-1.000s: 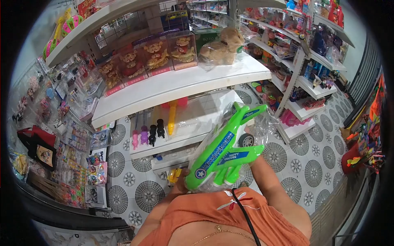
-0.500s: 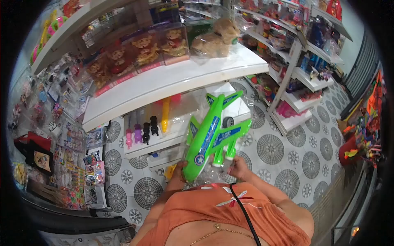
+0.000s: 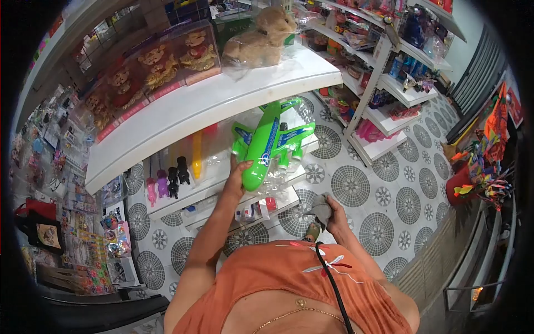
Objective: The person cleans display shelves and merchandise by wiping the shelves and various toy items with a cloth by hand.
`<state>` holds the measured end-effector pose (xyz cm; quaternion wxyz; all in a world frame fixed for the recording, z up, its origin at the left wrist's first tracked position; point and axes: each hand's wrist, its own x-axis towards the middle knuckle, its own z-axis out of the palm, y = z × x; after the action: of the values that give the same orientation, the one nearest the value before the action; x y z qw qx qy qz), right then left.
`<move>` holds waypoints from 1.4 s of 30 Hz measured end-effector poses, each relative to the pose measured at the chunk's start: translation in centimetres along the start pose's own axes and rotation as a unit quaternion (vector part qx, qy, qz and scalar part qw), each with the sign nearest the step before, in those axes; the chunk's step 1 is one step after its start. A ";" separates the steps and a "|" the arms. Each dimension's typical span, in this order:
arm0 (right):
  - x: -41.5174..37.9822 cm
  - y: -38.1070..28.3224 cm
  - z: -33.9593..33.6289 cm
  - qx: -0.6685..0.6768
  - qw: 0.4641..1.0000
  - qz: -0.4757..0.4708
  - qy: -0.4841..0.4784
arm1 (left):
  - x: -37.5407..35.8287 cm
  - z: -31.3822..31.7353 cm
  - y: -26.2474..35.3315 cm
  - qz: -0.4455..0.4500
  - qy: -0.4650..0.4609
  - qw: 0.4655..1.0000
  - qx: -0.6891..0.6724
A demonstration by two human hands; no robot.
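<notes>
A green toy airplane (image 3: 259,150) with blue stickers, in clear plastic wrap, lies over the lower shelf with its nose toward me. My left hand (image 3: 238,177) grips it beside the nose, arm stretched forward. Lower and to the right, my right hand (image 3: 337,216) is closed on a grey cloth (image 3: 319,209), apart from the airplane. Left of the airplane, a yellow stick-like toy (image 3: 197,156) and several small figures (image 3: 173,179) in pink, purple and black stand on the lower shelf.
Above the airplane juts a white upper shelf (image 3: 222,94) with boxed golden figures (image 3: 156,69) and a wrapped plush animal (image 3: 258,44). Packaged goods (image 3: 61,156) hang at left. More shelves (image 3: 384,106) stand at right, beyond the patterned floor (image 3: 356,189), near a red bucket (image 3: 459,181).
The airplane has moved forward, away from my body, onto the lower shelf, with my left hand on it. My right hand has come away from beside it and now shows a grey cloth.
</notes>
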<state>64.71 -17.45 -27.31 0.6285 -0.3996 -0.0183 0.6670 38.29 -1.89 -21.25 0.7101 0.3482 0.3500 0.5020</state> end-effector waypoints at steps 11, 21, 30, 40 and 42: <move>3.0 -1.5 3.0 -0.095 0.995 0.005 -0.036 | 9.9 -2.4 1.0 -0.119 0.011 0.991 -0.053; 4.0 0.0 5.8 -0.168 0.984 0.032 -0.044 | 6.4 -0.1 2.0 0.092 0.181 0.953 0.225; 3.0 2.2 1.4 -0.235 0.964 0.108 -0.065 | 4.2 -8.5 2.0 0.155 0.262 0.946 0.115; 0.0 4.8 -2.0 -0.228 0.958 0.175 0.018 | 0.9 -11.3 6.4 0.198 0.439 0.635 0.604; -0.8 5.0 -1.6 -0.231 0.960 0.159 0.022 | -1.2 -9.9 9.1 0.040 0.368 0.637 0.676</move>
<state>61.41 -19.96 -30.65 0.4051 -0.5465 -0.0948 0.7268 25.34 0.67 -18.49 0.0678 0.5316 0.8096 0.2396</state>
